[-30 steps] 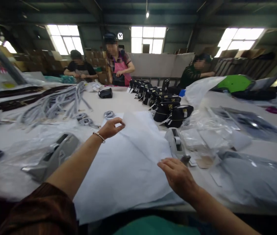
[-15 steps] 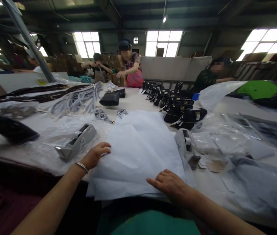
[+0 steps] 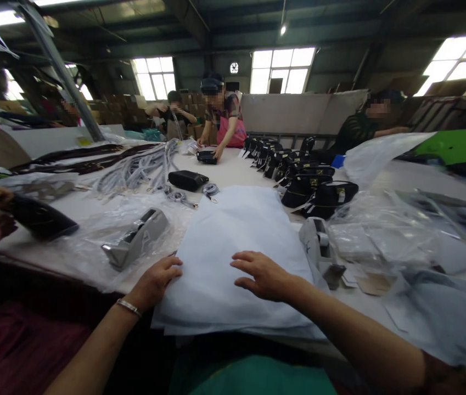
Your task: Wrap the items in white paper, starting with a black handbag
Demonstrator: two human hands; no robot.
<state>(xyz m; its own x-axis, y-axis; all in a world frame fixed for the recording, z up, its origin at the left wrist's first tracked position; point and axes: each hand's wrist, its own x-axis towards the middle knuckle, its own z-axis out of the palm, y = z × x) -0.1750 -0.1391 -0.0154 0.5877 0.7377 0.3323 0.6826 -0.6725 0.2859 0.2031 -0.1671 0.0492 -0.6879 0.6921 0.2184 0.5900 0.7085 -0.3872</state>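
A stack of thin white sheets (image 3: 245, 225) lies flat in front of me, its near edge at the table's front. My left hand (image 3: 154, 284) touches the stack's left edge, fingers stretched forward and holding nothing. Over the middle of the stack is my right hand (image 3: 264, 277), open with its fingers apart; whether it touches the top sheet I cannot tell. To the left stands a grey tape dispenser (image 3: 136, 241) on clear plastic film. A second tape dispenser (image 3: 321, 252) stands close against the stack's right side.
Black handbags (image 3: 327, 198) stand in rows beyond on the right. A black pouch (image 3: 188, 180) and coiled straps (image 3: 177, 196) lie past the stack. Clear plastic bags (image 3: 385, 236) cover the right side. At left, another person's hands hold a black bag (image 3: 41, 216); a co-worker (image 3: 226, 118) bends over the far end.
My right hand has moved from the stack's near right part forward and left to its middle, fingers spreading. My left hand stays at the left edge. The far co-worker now reaches down to a black bag.
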